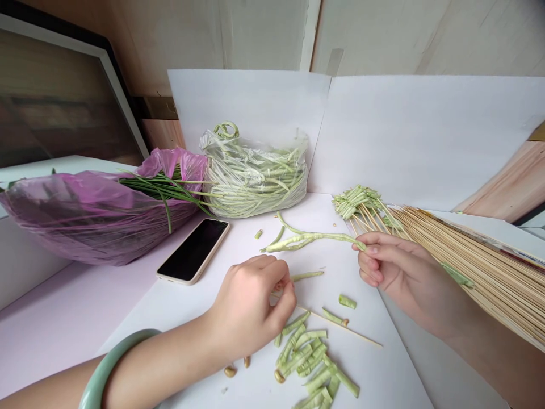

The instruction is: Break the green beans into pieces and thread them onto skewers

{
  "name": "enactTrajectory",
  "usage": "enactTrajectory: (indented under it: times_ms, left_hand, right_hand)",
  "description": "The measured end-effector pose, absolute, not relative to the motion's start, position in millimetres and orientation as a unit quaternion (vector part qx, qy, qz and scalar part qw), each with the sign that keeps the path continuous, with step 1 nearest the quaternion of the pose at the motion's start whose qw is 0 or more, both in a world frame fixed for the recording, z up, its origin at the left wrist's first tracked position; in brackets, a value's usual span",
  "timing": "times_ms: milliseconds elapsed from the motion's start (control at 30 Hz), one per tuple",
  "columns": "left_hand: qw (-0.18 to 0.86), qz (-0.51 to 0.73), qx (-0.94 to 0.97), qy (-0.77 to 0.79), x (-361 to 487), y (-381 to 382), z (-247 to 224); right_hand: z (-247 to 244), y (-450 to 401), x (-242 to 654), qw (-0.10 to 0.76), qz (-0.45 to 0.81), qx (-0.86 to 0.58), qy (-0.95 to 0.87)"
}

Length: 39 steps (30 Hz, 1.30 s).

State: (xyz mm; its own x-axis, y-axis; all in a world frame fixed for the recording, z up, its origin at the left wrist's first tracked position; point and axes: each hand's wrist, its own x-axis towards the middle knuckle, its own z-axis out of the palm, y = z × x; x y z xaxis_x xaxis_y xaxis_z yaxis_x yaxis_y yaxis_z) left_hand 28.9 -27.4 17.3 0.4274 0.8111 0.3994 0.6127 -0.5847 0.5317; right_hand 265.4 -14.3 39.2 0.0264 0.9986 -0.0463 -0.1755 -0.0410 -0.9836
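Note:
My right hand (395, 270) pinches one end of long green beans (313, 237), which stretch leftward over the white paper. My left hand (259, 301) is closed, its fingers curled down just above the paper; whatever they hold is hidden. A bean piece (309, 275) pokes out beyond its fingertips. A thin wooden skewer (340, 325) runs from beneath this hand toward the lower right. Short cut bean pieces (313, 355) lie in a loose heap below, with a few brown bean seeds (230, 371) beside them.
A phone (193, 250) lies left of my hands. Behind stand a clear bag of long beans (259, 176) and a purple bag (97, 210) with green stalks (166, 187). At right are skewered bean bundles (357, 201) and a stack of wooden skewers (472, 258).

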Motion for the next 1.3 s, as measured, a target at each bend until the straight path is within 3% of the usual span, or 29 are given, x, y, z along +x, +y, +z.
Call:
enactTrajectory:
  times_ms: [433, 767, 1300]
  left_hand:
    - [0.071, 0.07, 0.857, 0.505, 32.6, -18.5, 19.0]
    - [0.088, 0.111, 0.861, 0.488, 22.2, -12.3, 0.8]
    - [0.132, 0.137, 0.836, 0.514, 28.5, -15.8, 18.2]
  right_hand:
    - [37.8, -9.9, 266.2, 0.567, 0.541, -0.468, -0.409]
    - [37.9, -11.0, 265.5, 0.562, 0.537, -0.471, -0.417]
    - [36.9, -13.6, 259.0, 0.558, 0.509, -0.469, -0.459]
